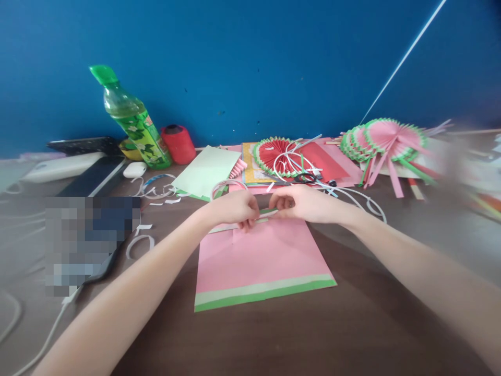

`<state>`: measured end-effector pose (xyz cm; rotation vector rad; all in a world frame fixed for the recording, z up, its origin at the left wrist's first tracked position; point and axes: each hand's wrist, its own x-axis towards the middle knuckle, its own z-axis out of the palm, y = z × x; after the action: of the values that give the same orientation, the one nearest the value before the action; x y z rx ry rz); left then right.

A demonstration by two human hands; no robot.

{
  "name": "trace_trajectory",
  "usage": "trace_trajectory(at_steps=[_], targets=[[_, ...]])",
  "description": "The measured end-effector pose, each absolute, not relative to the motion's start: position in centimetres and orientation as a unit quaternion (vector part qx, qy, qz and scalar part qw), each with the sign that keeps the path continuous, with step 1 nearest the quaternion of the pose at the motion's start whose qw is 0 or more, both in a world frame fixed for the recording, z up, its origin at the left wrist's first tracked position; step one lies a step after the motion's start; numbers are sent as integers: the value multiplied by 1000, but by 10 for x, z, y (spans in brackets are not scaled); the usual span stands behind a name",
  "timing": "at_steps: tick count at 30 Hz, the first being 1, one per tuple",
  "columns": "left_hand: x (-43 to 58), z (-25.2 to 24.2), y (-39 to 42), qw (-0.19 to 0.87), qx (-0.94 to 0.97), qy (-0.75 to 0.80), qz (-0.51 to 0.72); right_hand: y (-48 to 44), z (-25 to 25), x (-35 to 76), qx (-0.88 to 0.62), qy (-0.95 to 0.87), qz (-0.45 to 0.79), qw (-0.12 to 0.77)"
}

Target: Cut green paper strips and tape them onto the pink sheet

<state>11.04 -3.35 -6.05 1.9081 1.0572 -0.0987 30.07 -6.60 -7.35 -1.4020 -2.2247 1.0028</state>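
A pink paper sheet (pixel 262 256) lies flat on the table, with a pale green and a bright green band along its near edge. At its far edge, my left hand (pixel 237 206) is closed, its fingertips pressed on a pale paper strip (pixel 223 228). My right hand (pixel 299 203) pinches the right part of the pale strip, which lifts slightly between the two hands. A bit of green edge shows under the fingers. What the fingertips hold exactly is partly hidden.
Behind stand a green drink bottle (pixel 136 125) and a red thread spool (pixel 178 144). Pale green sheets (pixel 209 169), a red pleated paper fan (pixel 276 156), a white cable (pixel 352 193) and pink-green rosettes (pixel 391 138) lie along the blue wall. A blurred-out phone (pixel 94 240) is at left.
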Motion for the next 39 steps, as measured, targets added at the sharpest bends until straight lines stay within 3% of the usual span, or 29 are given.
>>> trace_trajectory(at_steps=[19,39], targets=[[103,-58,-29,530,757,379,-44,-60,-84,309,-482,-804,325,123],[111,-55,-35,479,760,435,-59,-60,-79,309,-480,-792,356,124]])
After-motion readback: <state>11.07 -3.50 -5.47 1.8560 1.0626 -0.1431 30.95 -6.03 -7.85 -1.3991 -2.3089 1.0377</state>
